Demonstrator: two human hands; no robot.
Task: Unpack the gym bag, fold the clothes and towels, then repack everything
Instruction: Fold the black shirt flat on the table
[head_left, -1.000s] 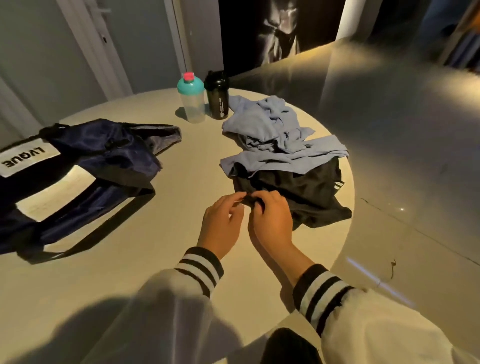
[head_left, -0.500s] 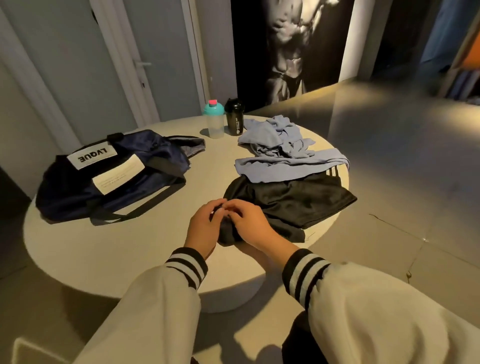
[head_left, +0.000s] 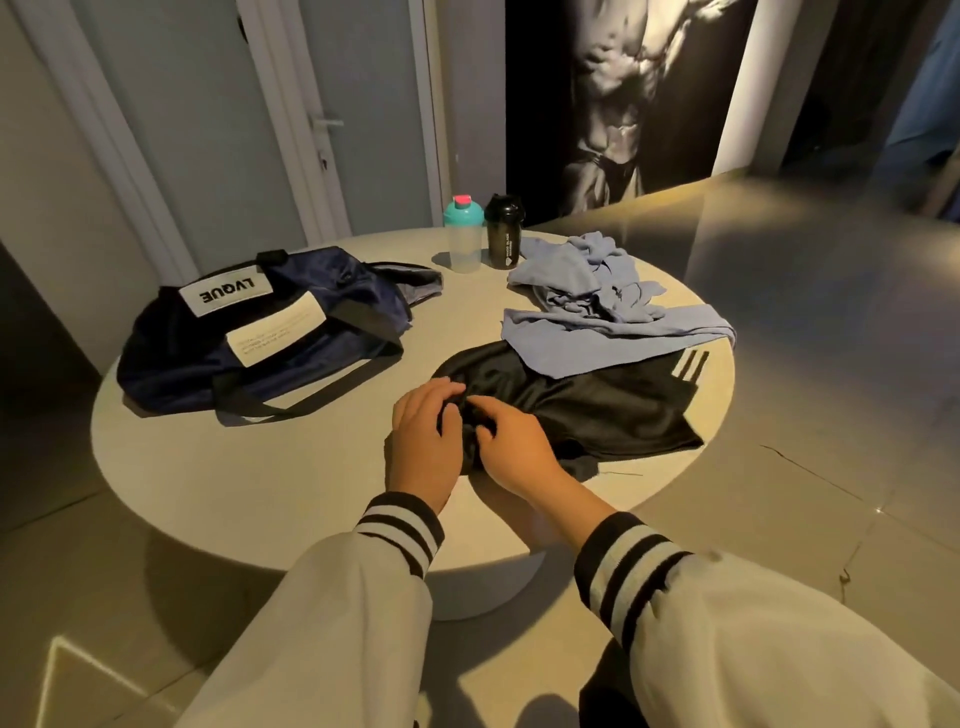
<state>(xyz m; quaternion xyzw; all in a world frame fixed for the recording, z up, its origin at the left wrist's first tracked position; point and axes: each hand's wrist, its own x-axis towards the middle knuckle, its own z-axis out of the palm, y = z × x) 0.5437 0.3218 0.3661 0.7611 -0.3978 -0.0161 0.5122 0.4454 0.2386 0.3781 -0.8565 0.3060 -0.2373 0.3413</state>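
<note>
Black shorts (head_left: 582, 415), top under blue cloth (head_left: 597, 317), hands (head_left: 423, 441) (head_left: 517, 449) on edge, left grip unclear
</note>
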